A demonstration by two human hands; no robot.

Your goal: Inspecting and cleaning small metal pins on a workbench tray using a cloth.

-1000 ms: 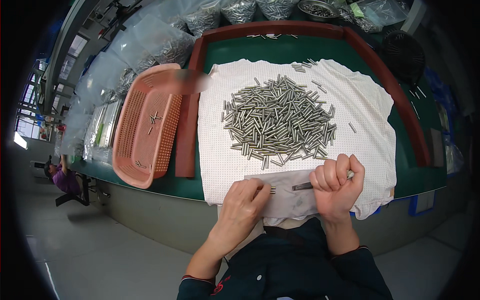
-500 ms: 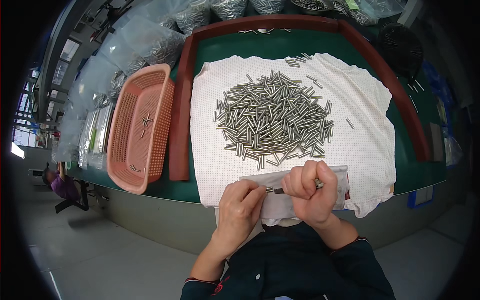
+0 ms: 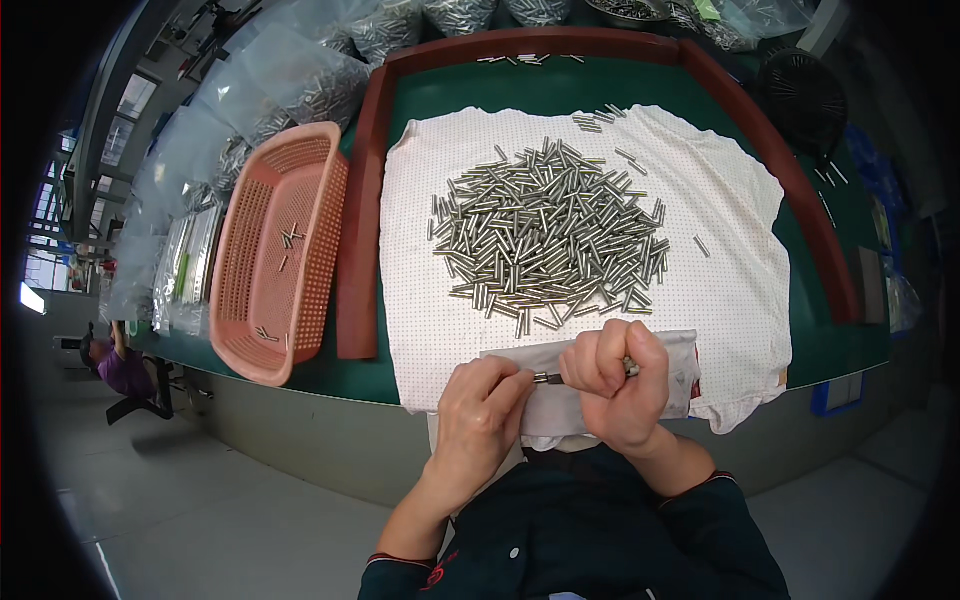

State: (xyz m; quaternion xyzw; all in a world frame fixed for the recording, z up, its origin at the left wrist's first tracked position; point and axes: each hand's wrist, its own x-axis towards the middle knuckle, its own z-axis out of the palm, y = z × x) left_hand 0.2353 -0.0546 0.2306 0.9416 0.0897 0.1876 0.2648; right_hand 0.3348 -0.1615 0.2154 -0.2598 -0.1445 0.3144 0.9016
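My left hand [image 3: 478, 412] pinches a short, shiny metal pin [image 3: 541, 378] whose right end sticks out past the fingertips. My right hand [image 3: 622, 382] is closed around a slim hand tool, mostly hidden in the fist. Its dark tip [image 3: 556, 379] meets the end of the pin. Under both hands lies a folded grey cloth [image 3: 560, 412] at the table's near edge. Just beyond them, a big heap of similar metal pins [image 3: 550, 230] rests on a dotted white cloth [image 3: 415, 260].
A pink plastic basket [image 3: 329, 235] with a few pins stands at the left. Red-brown rails [image 3: 357, 270] frame the green tabletop [image 3: 440, 90]. Clear bags of metal parts [image 3: 325, 85] line the back left. A person in purple [image 3: 130, 373] sits at far left.
My right hand has moved slightly left, and the tool's tip now touches the pin where a small gap showed before. The left hand stays in place.
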